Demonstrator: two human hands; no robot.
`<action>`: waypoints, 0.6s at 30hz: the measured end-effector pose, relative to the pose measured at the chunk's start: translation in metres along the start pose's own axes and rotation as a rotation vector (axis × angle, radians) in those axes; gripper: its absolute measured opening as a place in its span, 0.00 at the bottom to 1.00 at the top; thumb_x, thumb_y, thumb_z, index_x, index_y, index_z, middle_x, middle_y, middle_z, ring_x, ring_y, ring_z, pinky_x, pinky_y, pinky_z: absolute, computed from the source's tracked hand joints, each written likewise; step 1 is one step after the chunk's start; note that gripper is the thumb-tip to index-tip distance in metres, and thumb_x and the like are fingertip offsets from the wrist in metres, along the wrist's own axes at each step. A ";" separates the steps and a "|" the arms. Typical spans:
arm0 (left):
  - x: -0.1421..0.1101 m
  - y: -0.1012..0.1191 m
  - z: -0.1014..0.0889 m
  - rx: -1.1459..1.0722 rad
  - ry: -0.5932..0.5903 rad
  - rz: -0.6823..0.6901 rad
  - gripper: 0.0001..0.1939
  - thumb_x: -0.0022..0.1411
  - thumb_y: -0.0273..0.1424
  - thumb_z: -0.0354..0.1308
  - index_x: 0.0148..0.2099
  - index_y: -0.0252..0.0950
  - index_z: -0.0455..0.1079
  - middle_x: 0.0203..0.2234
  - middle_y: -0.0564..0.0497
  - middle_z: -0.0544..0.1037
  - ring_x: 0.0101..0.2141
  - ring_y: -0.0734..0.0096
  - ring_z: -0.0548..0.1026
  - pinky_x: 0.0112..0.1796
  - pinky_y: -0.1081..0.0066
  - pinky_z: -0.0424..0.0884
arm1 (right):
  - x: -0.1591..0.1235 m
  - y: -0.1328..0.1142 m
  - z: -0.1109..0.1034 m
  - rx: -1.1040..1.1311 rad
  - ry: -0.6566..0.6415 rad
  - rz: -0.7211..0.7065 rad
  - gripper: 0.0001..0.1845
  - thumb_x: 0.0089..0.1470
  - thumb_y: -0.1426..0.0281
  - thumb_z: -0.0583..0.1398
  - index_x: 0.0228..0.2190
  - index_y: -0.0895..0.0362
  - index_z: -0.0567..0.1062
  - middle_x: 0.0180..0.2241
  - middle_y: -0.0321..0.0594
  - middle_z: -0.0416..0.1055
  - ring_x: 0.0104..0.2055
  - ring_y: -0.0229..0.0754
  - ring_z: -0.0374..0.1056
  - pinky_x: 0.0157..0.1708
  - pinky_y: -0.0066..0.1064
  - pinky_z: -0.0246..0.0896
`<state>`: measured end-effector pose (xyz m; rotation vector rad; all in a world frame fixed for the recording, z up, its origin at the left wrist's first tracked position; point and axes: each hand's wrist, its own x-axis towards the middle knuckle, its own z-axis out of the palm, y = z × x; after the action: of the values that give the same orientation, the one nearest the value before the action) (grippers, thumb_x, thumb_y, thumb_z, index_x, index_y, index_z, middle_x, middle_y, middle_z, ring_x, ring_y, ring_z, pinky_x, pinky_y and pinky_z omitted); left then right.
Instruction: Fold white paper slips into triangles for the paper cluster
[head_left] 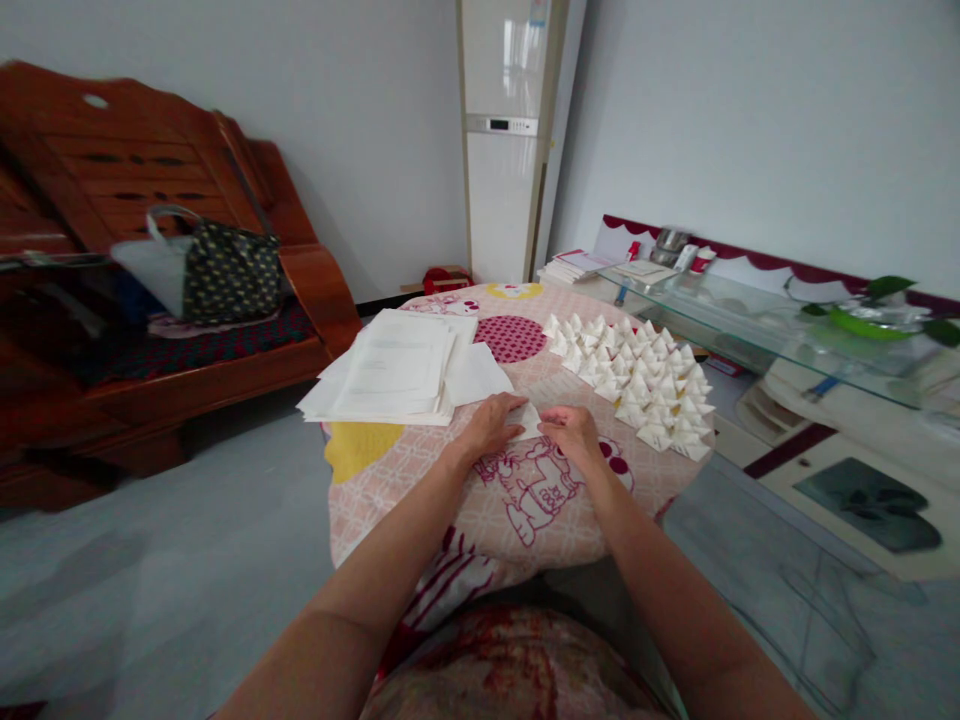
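1. First, leave the stack of sheets [397,365] flat on the left of the worktop [491,505].
2. Steady with the left hand [491,425], laid over the near side of the work; cannot tell whether pinching.
3. Keep the small paper [529,422] flat between both hands, lining up edges before pressing any crease.
4. With the right hand [573,432], apparently pinching the paper's right edge, fold slowly, without tugging.
5. Avoid brushing the folded pieces [637,375], packed close together further right.

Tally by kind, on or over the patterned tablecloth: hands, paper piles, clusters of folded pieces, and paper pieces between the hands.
Hands: 2 (left hand, right hand)
Paper pile: 1
Cluster of folded pieces: 1, its pieces overlapping too much to count
Paper piece between the hands: 1
Total: 5
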<state>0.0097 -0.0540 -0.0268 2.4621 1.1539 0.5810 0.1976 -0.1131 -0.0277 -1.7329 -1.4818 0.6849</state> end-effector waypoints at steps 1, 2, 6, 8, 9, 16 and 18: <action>0.000 0.001 0.000 -0.001 0.002 0.002 0.28 0.57 0.25 0.63 0.61 0.35 0.71 0.57 0.43 0.77 0.57 0.56 0.75 0.60 0.59 0.69 | 0.000 0.002 0.001 0.014 0.006 -0.010 0.12 0.49 0.69 0.65 0.37 0.59 0.84 0.31 0.41 0.81 0.31 0.42 0.73 0.32 0.28 0.64; 0.000 0.001 0.001 -0.005 0.010 0.005 0.27 0.57 0.24 0.62 0.60 0.35 0.71 0.56 0.43 0.77 0.56 0.57 0.75 0.60 0.59 0.69 | 0.000 0.003 0.001 0.023 0.009 -0.019 0.12 0.49 0.68 0.64 0.36 0.59 0.84 0.30 0.40 0.80 0.31 0.41 0.73 0.31 0.28 0.64; -0.001 0.003 0.003 -0.037 0.058 0.001 0.22 0.56 0.21 0.60 0.53 0.36 0.75 0.49 0.45 0.81 0.52 0.58 0.77 0.56 0.61 0.72 | -0.001 0.003 0.001 0.032 -0.004 -0.049 0.10 0.49 0.66 0.64 0.31 0.59 0.82 0.24 0.36 0.75 0.26 0.40 0.69 0.27 0.27 0.59; -0.002 0.005 0.004 -0.056 0.086 -0.007 0.18 0.55 0.20 0.59 0.49 0.36 0.76 0.45 0.46 0.81 0.49 0.60 0.78 0.54 0.62 0.73 | -0.002 0.001 0.000 0.049 -0.002 -0.067 0.11 0.51 0.63 0.62 0.26 0.58 0.78 0.20 0.34 0.70 0.24 0.39 0.66 0.26 0.27 0.57; -0.002 0.005 0.004 -0.067 0.103 -0.001 0.16 0.56 0.20 0.59 0.47 0.37 0.76 0.44 0.47 0.81 0.48 0.60 0.78 0.54 0.62 0.73 | -0.003 0.000 0.000 0.063 0.011 -0.075 0.15 0.53 0.60 0.61 0.23 0.57 0.76 0.19 0.34 0.68 0.23 0.38 0.64 0.25 0.27 0.56; -0.004 0.017 -0.006 -0.180 0.202 0.161 0.06 0.60 0.22 0.58 0.35 0.37 0.75 0.45 0.47 0.81 0.50 0.63 0.76 0.55 0.60 0.71 | -0.003 0.000 -0.002 0.113 0.267 -0.063 0.18 0.55 0.56 0.57 0.28 0.58 0.75 0.22 0.37 0.69 0.25 0.41 0.64 0.27 0.30 0.59; -0.005 0.019 -0.008 -0.196 0.204 0.204 0.07 0.61 0.22 0.57 0.35 0.37 0.75 0.46 0.47 0.81 0.50 0.63 0.77 0.60 0.58 0.67 | -0.001 0.000 -0.002 0.152 0.275 -0.047 0.20 0.52 0.57 0.60 0.37 0.61 0.78 0.24 0.38 0.72 0.26 0.42 0.66 0.29 0.31 0.62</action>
<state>0.0151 -0.0687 -0.0119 2.4075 0.8720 0.9751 0.1991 -0.1148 -0.0269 -1.5997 -1.2447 0.4979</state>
